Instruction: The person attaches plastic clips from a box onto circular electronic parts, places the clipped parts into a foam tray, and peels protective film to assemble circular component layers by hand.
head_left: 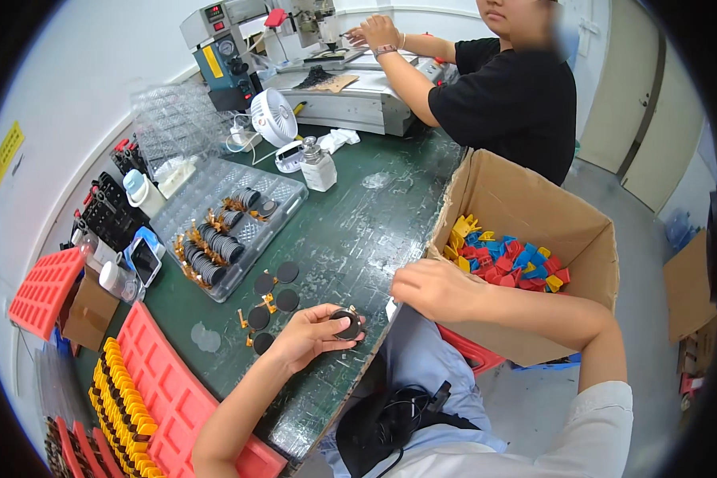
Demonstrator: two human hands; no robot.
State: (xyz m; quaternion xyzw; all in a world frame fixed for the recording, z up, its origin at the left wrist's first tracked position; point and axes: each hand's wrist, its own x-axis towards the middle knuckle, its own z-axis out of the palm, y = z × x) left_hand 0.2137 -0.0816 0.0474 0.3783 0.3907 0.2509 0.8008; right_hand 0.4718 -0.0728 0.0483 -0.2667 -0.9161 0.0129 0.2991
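Note:
My left hand (309, 338) is closed around a round black disc part (346, 324), held near the table's front edge. The thumb lies across the disc's face, and a small metallic tab shows at its top. My right hand (432, 288) is closed at the table edge beside the cardboard box. A small white piece (391, 308) shows just under its fingertips; whether they grip it I cannot make out. Several black discs with orange flex tails, one of them a disc (287, 299), lie on the green table left of my hands.
A clear plastic tray (283, 209) holds rows of discs behind. Left stand red trays (155, 350) and yellow clips (119, 398). An open cardboard box (526, 191) with coloured plastic clips stands right. A white fan (274, 117), a bottle (319, 171) and a co-worker (510, 88) are farther back.

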